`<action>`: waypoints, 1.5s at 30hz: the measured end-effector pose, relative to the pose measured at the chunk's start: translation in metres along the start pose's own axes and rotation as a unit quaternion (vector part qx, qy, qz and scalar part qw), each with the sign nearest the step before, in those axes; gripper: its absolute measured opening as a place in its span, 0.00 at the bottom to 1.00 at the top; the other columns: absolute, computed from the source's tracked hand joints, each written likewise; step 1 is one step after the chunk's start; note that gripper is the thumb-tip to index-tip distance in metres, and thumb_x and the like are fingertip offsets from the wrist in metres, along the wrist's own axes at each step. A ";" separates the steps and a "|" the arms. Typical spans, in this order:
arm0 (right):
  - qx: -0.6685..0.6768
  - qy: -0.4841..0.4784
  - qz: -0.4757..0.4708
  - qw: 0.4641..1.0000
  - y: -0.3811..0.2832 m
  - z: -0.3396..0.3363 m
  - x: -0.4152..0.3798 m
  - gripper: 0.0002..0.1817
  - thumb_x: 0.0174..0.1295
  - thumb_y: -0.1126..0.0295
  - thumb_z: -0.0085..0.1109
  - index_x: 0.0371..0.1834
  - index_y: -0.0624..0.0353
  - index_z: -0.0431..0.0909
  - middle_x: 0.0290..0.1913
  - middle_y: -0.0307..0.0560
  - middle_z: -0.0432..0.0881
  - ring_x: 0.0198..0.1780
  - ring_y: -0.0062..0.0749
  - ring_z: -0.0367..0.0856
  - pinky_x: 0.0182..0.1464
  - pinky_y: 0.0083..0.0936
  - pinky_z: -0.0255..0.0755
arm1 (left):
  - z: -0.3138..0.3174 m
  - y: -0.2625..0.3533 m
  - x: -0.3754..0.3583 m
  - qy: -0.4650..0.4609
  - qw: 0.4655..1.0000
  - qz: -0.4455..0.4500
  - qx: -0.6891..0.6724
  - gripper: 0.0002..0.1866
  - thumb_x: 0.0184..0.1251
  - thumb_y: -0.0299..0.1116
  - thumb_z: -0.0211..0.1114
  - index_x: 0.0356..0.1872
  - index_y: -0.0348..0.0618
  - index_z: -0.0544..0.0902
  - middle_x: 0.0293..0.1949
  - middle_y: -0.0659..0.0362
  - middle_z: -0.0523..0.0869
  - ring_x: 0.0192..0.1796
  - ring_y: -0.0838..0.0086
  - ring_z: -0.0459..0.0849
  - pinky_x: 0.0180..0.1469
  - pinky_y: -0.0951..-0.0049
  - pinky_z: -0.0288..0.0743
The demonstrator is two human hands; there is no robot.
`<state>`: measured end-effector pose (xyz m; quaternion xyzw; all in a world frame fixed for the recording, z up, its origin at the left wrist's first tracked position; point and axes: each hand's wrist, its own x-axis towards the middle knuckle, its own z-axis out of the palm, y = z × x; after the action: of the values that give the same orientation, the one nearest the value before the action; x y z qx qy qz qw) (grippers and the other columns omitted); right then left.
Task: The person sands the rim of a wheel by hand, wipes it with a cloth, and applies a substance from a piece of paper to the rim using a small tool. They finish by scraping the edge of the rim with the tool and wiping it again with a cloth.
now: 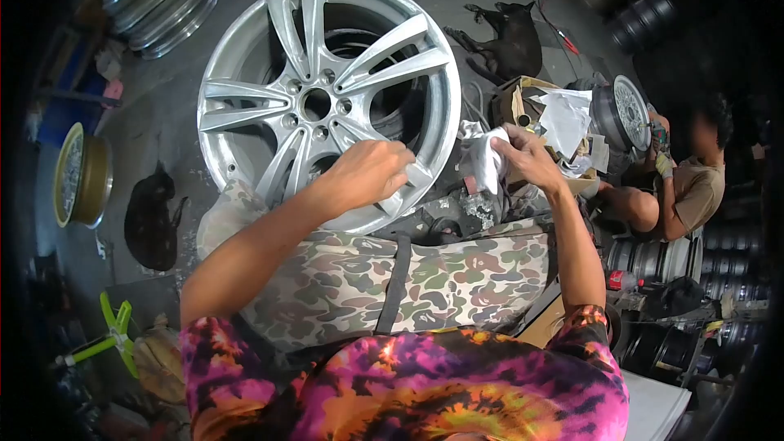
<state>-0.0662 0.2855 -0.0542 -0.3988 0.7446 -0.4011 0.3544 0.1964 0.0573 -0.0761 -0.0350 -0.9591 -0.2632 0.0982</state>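
A large silver alloy wheel rim (317, 104) with split spokes lies in front of me, tilted toward my lap. My left hand (374, 171) is closed over the lower spokes near the rim's edge. Whatever its curled fingers may hold is hidden. Just right of the rim, my right hand (527, 157) pinches a crumpled white cloth (490, 162) between thumb and fingers. Across my lap spreads a camouflage-patterned apron (327, 282) with a dark strap.
A cardboard box (510, 106) with papers stands at the right. Beyond it, a person (694, 188) sits handling another wheel (631, 112). A black dog (514, 37) and another black animal (153, 216) lie on the floor. Stacked rims (159, 0) and a gold rim (82, 175) are at left.
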 end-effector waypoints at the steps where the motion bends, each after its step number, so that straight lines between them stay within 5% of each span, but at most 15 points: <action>1: 0.032 0.028 -0.014 0.999 0.011 0.008 0.008 0.17 0.76 0.57 0.64 0.45 0.64 0.82 0.37 0.32 0.81 0.40 0.15 0.73 0.44 0.21 0.69 | 0.001 -0.003 0.005 0.026 1.000 -0.007 -0.009 0.09 0.63 0.31 0.67 0.39 0.36 0.88 0.38 0.49 0.89 0.40 0.49 0.89 0.45 0.54 0.83; 3: 0.059 0.096 -0.030 0.993 0.006 0.019 0.015 0.17 0.76 0.57 0.64 0.45 0.64 0.82 0.37 0.33 0.82 0.40 0.15 0.73 0.44 0.21 0.69 | -0.004 -0.004 0.017 0.052 0.998 -0.017 -0.014 0.11 0.64 0.34 0.69 0.38 0.36 0.88 0.36 0.47 0.89 0.38 0.49 0.88 0.43 0.54 0.82; 8: 0.143 0.250 -0.057 0.956 0.006 0.009 0.025 0.20 0.77 0.54 0.62 0.47 0.64 0.83 0.39 0.38 0.84 0.39 0.18 0.77 0.44 0.21 0.71 | -0.009 -0.012 0.073 -0.090 0.985 -0.144 -0.035 0.30 0.65 0.62 0.72 0.26 0.40 0.88 0.23 0.49 0.88 0.31 0.55 0.90 0.40 0.60 0.82; 11: 0.130 0.237 0.052 0.961 0.011 0.003 0.019 0.20 0.77 0.52 0.63 0.38 0.60 0.83 0.33 0.32 0.82 0.36 0.14 0.74 0.40 0.18 0.68 | 0.005 -0.044 0.120 -0.065 0.950 -0.244 -0.184 0.43 0.66 0.76 0.60 0.20 0.39 0.88 0.21 0.55 0.90 0.23 0.69 0.89 0.36 0.68 0.85; 13: 0.101 0.194 0.034 0.975 0.016 0.008 0.014 0.21 0.77 0.51 0.62 0.32 0.57 0.81 0.29 0.27 0.78 0.33 0.12 0.70 0.37 0.16 0.64 | 0.000 -0.038 0.141 -0.037 0.938 -0.288 -0.189 0.49 0.66 0.81 0.50 0.19 0.38 0.88 0.21 0.55 0.90 0.21 0.69 0.88 0.33 0.71 0.85; 18: 0.121 0.238 -0.042 0.963 0.006 0.018 0.009 0.19 0.79 0.53 0.60 0.32 0.55 0.79 0.29 0.26 0.75 0.32 0.12 0.67 0.36 0.17 0.62 | 0.022 -0.028 0.137 -0.162 0.962 -0.219 -0.004 0.51 0.62 0.85 0.50 0.23 0.37 0.90 0.21 0.51 0.89 0.33 0.62 0.93 0.45 0.59 0.87; 21: 0.259 0.257 -0.061 0.929 -0.002 0.010 0.016 0.18 0.79 0.53 0.61 0.37 0.56 0.82 0.33 0.30 0.81 0.34 0.12 0.74 0.38 0.18 0.69 | 0.020 -0.011 0.106 -0.196 0.968 -0.077 0.140 0.49 0.51 0.83 0.63 0.29 0.33 0.90 0.30 0.45 0.91 0.38 0.51 0.92 0.46 0.54 0.86; 25: 0.147 0.241 -0.109 0.953 -0.020 0.022 0.040 0.17 0.75 0.55 0.66 0.45 0.60 0.83 0.36 0.32 0.84 0.37 0.14 0.78 0.40 0.16 0.71 | -0.007 0.014 0.087 -0.236 0.962 -0.045 0.127 0.48 0.50 0.81 0.67 0.28 0.33 0.90 0.27 0.45 0.90 0.38 0.50 0.92 0.44 0.53 0.85; 29: -0.058 0.249 -0.073 0.964 -0.001 0.035 0.066 0.21 0.72 0.53 0.68 0.45 0.65 0.82 0.31 0.37 0.82 0.30 0.18 0.74 0.34 0.23 0.70 | -0.032 0.021 0.063 -0.197 0.973 -0.088 0.075 0.38 0.57 0.72 0.71 0.25 0.37 0.89 0.25 0.46 0.87 0.34 0.48 0.89 0.40 0.54 0.81; 33: 0.028 0.141 -0.091 0.985 0.015 0.046 0.044 0.17 0.72 0.57 0.69 0.41 0.64 0.82 0.31 0.36 0.81 0.33 0.17 0.73 0.34 0.23 0.70 | -0.036 -0.004 0.032 -0.037 0.990 -0.132 -0.022 0.29 0.71 0.56 0.69 0.26 0.36 0.86 0.20 0.44 0.81 0.28 0.46 0.82 0.35 0.53 0.74; 35: 0.056 0.053 0.008 0.997 0.033 0.044 0.030 0.16 0.70 0.59 0.71 0.40 0.63 0.82 0.30 0.36 0.80 0.34 0.17 0.74 0.36 0.22 0.70 | -0.031 -0.017 0.030 0.011 0.991 -0.132 -0.018 0.25 0.72 0.50 0.69 0.28 0.35 0.86 0.23 0.44 0.83 0.30 0.46 0.83 0.37 0.54 0.75; 39: -0.121 -0.011 0.048 0.991 0.069 0.042 0.003 0.17 0.68 0.58 0.73 0.37 0.63 0.82 0.27 0.41 0.80 0.27 0.22 0.76 0.29 0.29 0.72 | -0.015 -0.027 0.038 0.070 0.995 -0.015 0.072 0.14 0.73 0.36 0.66 0.53 0.39 0.87 0.56 0.48 0.85 0.55 0.54 0.84 0.56 0.57 0.79; 42: -0.030 0.056 0.133 0.989 0.080 0.037 -0.003 0.17 0.69 0.60 0.72 0.35 0.64 0.83 0.27 0.42 0.83 0.27 0.23 0.80 0.30 0.29 0.74 | -0.001 -0.031 0.058 0.077 0.971 0.081 0.210 0.30 0.70 0.30 0.65 0.73 0.39 0.73 0.74 0.50 0.72 0.73 0.52 0.72 0.69 0.54 0.71; 43: -0.067 0.092 0.067 0.991 0.106 0.033 0.004 0.18 0.69 0.57 0.72 0.38 0.65 0.85 0.28 0.43 0.85 0.28 0.22 0.81 0.30 0.29 0.74 | 0.001 -0.031 0.067 0.058 0.959 0.083 0.265 0.34 0.69 0.26 0.63 0.77 0.42 0.68 0.79 0.51 0.66 0.76 0.50 0.68 0.74 0.52 0.67; 45: -0.084 0.032 0.134 0.987 0.099 0.029 0.008 0.21 0.69 0.54 0.72 0.43 0.64 0.87 0.29 0.43 0.87 0.28 0.22 0.82 0.30 0.27 0.75 | 0.003 -0.033 0.084 0.054 0.939 0.100 0.324 0.38 0.66 0.22 0.60 0.80 0.43 0.65 0.82 0.52 0.62 0.79 0.49 0.65 0.78 0.50 0.63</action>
<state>-0.0759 0.3050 -0.1556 -0.3107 0.8331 -0.2986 0.3468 0.1098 0.0320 -0.0777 -0.0831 -0.9772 0.0715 0.1820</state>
